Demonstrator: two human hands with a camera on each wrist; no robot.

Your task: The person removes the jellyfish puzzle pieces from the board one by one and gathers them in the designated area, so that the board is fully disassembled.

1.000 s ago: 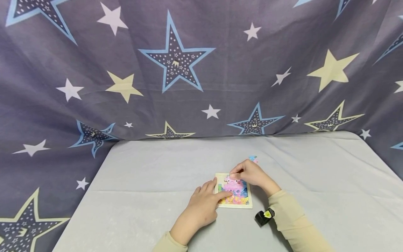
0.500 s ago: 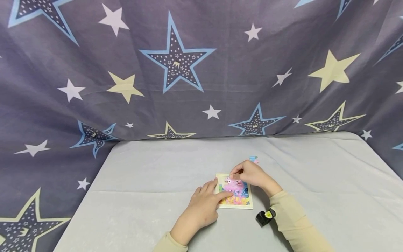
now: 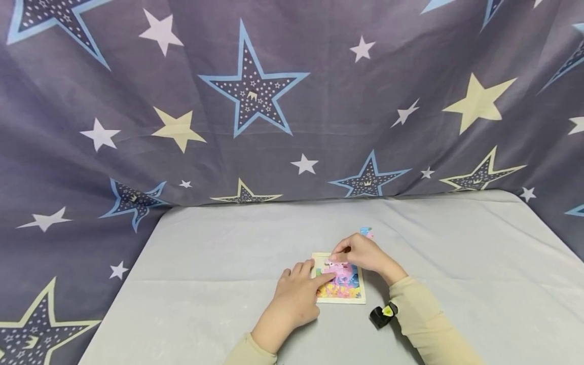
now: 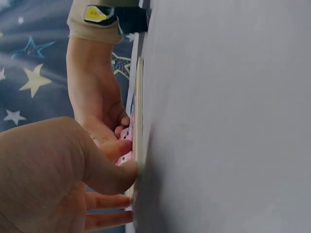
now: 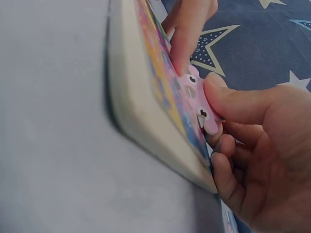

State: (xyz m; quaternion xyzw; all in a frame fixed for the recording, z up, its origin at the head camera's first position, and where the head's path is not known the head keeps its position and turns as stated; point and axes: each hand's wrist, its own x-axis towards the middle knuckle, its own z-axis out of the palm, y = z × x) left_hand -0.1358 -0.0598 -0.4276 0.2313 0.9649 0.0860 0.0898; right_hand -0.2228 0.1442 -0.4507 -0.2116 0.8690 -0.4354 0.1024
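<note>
A square picture puzzle board [image 3: 341, 301] with a pale frame lies on the table. My right hand [image 3: 363, 252] pinches a pink puzzle piece [image 5: 194, 99] printed with a cartoon pig's eyes, between thumb and fingers. That piece is tilted close over the far part of the board. From the left, my left hand [image 3: 296, 296] rests along the board's side, fingers mostly straight. One of its fingers reaches across the picture and touches right at the pink piece's lower edge. Part of the colourful picture is covered by the hands.
Beyond the right hand lies a small blue-and-pink puzzle piece [image 3: 366, 232]. A black wrist strap [image 3: 382, 316] with a yellow-green patch sits by the right sleeve. The grey-covered table [image 3: 219, 243] meets a star-patterned curtain [image 3: 274, 152] at the back.
The left hand's reaching finger has moved up the board to the pink piece. The right hand has lowered slightly, still pinching the piece.
</note>
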